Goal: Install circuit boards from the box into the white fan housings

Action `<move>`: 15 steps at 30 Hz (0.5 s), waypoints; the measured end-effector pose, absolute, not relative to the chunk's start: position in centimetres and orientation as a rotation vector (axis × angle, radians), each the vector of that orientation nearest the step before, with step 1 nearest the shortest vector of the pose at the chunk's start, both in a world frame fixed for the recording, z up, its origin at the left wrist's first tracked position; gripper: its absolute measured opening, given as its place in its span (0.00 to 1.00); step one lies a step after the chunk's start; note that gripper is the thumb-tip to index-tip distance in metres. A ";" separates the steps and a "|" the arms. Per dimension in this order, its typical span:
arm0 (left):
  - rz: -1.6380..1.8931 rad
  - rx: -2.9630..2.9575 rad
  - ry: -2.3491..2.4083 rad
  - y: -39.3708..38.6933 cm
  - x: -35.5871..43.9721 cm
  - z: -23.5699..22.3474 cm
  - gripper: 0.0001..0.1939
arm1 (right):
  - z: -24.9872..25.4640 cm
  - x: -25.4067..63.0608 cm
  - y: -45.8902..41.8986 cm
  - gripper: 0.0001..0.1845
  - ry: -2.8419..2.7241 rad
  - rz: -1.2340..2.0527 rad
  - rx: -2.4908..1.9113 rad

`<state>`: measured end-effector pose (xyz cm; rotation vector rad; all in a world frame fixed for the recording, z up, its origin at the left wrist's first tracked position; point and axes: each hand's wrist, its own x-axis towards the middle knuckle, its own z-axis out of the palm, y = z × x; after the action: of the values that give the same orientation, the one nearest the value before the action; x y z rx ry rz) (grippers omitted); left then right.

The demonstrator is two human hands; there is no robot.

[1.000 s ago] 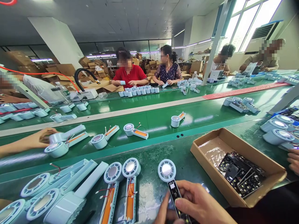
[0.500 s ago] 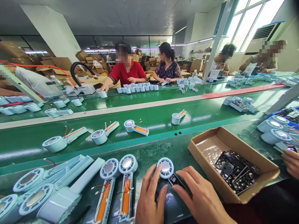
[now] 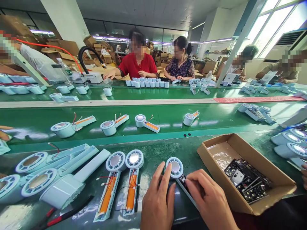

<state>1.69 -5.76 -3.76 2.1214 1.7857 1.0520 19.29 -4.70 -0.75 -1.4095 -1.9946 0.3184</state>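
Note:
A light-blue handheld fan part (image 3: 178, 163) with a spoked round head and a narrow handle lies on the green bench before me. My left hand (image 3: 158, 195) rests against its head, index finger on the rim, thumb held apart from the other fingers. Over the handle, my right hand (image 3: 206, 191) pinches a small black circuit board (image 3: 182, 180) at the head end. The fingers cover much of that board. Left of my hands lie two similar fan parts (image 3: 134, 159) with orange batteries and thin wires in their open handles.
A cardboard box (image 3: 203, 153) of black circuit boards (image 3: 249, 179) stands at right. More fan parts (image 3: 38, 182) lie at left, beside red-and-black-handled pliers (image 3: 67, 214). Beyond runs a green conveyor belt (image 3: 165, 110) carrying spaced fan parts. Several co-workers sit across it.
My right fingers have drawn together over the board, and the pale handle edge shows more. The view has shifted left. Across the belt, the red-sleeved co-worker's hand has left a fan part.

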 end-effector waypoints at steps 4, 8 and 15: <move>1.030 2.134 1.785 -5.8 1.8 -3.5 0.28 | -1.0 19.9 -5.3 0.15 -2.146 0.051 -1.383; 1.033 2.184 1.753 -5.4 1.5 -3.0 0.24 | -0.8 19.7 -5.6 0.11 -2.211 -0.110 -1.369; 1.069 2.274 1.664 -4.1 1.1 -2.6 0.21 | -0.6 20.4 -5.7 0.10 -2.130 0.221 -1.393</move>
<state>1.07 -4.06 -2.60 2.2744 1.6644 1.0690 20.38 -5.69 -0.56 -1.3926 -2.1296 0.2215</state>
